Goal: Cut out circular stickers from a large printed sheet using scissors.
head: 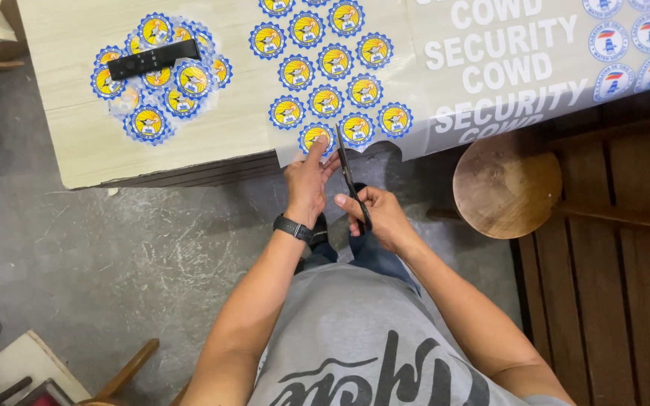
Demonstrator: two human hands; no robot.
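A printed sheet [415, 90] of round blue-and-yellow badge stickers lies on a pale wooden table [77, 135] and hangs over its near edge. My left hand [308, 180], with a black watch on the wrist, pinches the sheet's lower edge at one round sticker [316, 137]. My right hand [376, 216] grips black scissors [349, 174], whose blades point up into the sheet right beside that sticker. A pile of cut-out round stickers [161, 83] lies at the table's left, with a black bar-shaped object [153, 59] resting on top.
A round wooden stool [507, 184] stands to the right of my knees, beside a slatted wooden bench [618, 248]. Grey concrete floor [114, 256] spreads to the left. Wooden pieces and a cable sit at the lower left corner.
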